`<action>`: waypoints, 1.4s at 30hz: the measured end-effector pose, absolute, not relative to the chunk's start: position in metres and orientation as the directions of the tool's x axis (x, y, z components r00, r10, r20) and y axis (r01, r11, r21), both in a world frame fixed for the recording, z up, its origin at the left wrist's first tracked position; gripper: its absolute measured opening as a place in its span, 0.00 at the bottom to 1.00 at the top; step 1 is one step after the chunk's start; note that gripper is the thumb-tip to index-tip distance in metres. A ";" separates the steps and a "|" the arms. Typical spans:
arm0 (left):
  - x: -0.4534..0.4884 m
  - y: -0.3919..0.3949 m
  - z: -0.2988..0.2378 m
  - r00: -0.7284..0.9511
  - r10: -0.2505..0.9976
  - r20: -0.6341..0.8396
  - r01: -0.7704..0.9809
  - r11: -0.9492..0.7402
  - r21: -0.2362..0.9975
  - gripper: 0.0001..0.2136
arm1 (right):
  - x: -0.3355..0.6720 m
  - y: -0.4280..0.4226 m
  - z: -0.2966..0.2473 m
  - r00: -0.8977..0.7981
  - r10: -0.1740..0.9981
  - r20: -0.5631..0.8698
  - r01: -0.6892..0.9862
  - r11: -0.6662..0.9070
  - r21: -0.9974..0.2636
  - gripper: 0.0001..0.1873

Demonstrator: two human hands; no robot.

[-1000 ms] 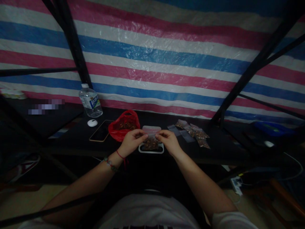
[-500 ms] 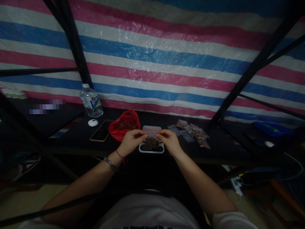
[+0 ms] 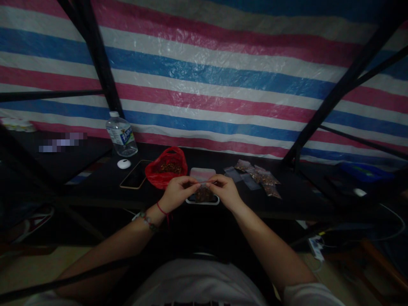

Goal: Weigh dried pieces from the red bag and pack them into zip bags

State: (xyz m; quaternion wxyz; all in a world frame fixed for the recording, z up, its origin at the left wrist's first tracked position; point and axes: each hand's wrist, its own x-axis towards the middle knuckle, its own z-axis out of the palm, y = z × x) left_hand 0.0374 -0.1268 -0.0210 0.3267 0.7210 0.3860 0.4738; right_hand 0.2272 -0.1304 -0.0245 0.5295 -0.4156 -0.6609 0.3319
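Note:
Between my two hands hangs a small clear zip bag (image 3: 204, 195) part filled with brown dried bits. My left hand (image 3: 178, 190) pinches the bag's top edge from the left. The thumb and fingers of my right hand (image 3: 225, 190) pinch the same edge from the right, close to the left fingertips. Behind and beneath the bag is a small white digital scale (image 3: 202, 172), its front part largely hidden. To the left, a red plastic bag (image 3: 157, 180) lies gaping with more of the brown bits (image 3: 171, 167) inside.
Several filled zip bags (image 3: 269, 178) and flat unfilled bags (image 3: 250, 182) lie right of the scale. On the left are a phone (image 3: 135, 175), a white computer mouse (image 3: 124, 164) and a clear plastic bottle (image 3: 123, 136). Black metal posts (image 3: 103, 63) frame the table; a striped sheet (image 3: 207, 80) hangs behind.
My hands have drawn closer together along the zip bag's top edge, the left moving right and the right moving left. The bag has shifted slightly toward me.

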 end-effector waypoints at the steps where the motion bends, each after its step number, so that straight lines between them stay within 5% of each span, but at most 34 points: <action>1: 0.038 -0.128 -0.021 0.262 0.864 0.429 0.248 -0.490 0.836 0.10 | 0.226 -0.131 -0.024 -0.101 0.900 0.424 0.194 0.436 -0.879 0.07; 17: 0.037 -0.129 -0.018 0.312 0.846 0.432 0.299 -0.519 0.801 0.10 | 0.226 -0.137 -0.017 -0.182 0.884 0.430 0.277 0.465 -0.841 0.08; 29: 0.028 -0.120 -0.014 0.214 0.876 0.433 0.311 -0.481 0.820 0.10 | 0.225 -0.133 -0.021 0.051 0.889 0.456 0.252 0.430 -0.867 0.12; 37: 0.039 -0.125 -0.025 0.212 0.879 0.428 0.177 -0.465 0.867 0.11 | 0.224 -0.133 -0.029 -0.253 0.894 0.371 0.282 0.434 -0.855 0.12; 42: 0.043 -0.121 -0.031 0.287 0.898 0.332 0.101 -0.373 0.922 0.15 | 0.220 -0.131 -0.035 -0.134 0.910 0.391 0.325 0.414 -0.850 0.09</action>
